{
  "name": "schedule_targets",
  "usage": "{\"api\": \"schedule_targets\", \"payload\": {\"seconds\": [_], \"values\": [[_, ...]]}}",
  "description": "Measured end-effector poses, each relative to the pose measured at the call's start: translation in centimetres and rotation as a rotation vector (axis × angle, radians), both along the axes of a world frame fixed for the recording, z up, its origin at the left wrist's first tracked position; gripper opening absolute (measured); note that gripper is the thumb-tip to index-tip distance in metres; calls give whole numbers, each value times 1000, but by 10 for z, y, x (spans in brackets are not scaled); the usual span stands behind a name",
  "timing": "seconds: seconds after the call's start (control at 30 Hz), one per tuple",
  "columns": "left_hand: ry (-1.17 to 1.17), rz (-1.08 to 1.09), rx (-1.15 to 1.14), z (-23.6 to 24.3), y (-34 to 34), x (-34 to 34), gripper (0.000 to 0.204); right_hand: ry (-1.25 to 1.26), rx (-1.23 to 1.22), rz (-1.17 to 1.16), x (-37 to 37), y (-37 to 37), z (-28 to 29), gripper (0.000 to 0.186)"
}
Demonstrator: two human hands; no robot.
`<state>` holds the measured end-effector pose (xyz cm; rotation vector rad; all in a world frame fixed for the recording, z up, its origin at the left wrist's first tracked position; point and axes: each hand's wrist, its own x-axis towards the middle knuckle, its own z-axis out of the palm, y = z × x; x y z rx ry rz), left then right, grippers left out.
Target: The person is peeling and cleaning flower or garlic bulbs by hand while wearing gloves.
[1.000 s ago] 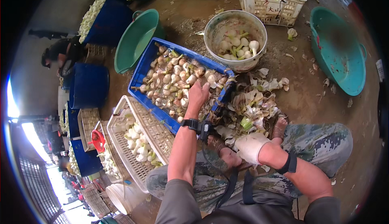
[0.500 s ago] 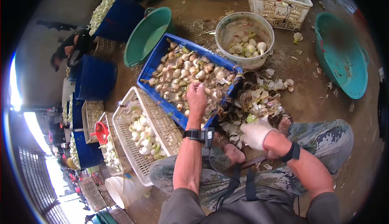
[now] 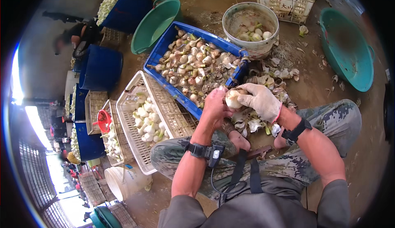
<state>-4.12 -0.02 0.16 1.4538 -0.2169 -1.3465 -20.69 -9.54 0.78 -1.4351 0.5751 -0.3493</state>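
Note:
A pale garlic bulb [image 3: 233, 99] with a brownish outer skin is held between my two hands, above the near right corner of the blue crate. My bare left hand [image 3: 216, 107] is closed on the bulb's left side, its fingers partly hidden. From the other side my right hand [image 3: 263, 103], in an off-white glove, pinches the bulb with thumb and fingers. Beyond them, the blue crate [image 3: 162, 86] holds many unpeeled, brownish bulbs. Loose garlic skins [image 3: 284, 74] lie heaped on the floor right of the crate, reaching under my hands.
A white basket [image 3: 142, 162] of cleaned bulbs stands left of my knee. Past the crate are a round tub [image 3: 251, 47] with some bulbs, a white crate [image 3: 288, 10] and a green basin [image 3: 156, 26]. A teal basin [image 3: 343, 49] lies right. Another person [image 3: 74, 42] bends at far left.
My left hand has come back from the bulbs in the blue crate. My right hand has risen from the skins near my feet, and both now meet at a garlic bulb.

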Motion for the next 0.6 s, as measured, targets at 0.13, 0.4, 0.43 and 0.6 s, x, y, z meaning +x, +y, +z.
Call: {"api": "schedule_targets", "payload": {"seconds": [0.13,0.4,0.43,0.6], "values": [[-547,-146,-23,14,14,-2,43,54,10,-45,-3,0,-2,27],[-7,-217,-307,10,14,-9,43,-2,400,-144,-5,-4,-5,26],[127,-125,-355,11,13,-11,43,-58,506,-213,-5,-6,-6,25],[273,29,-426,-3,7,-8,34,229,362,-444,-5,-21,2,27]]}}
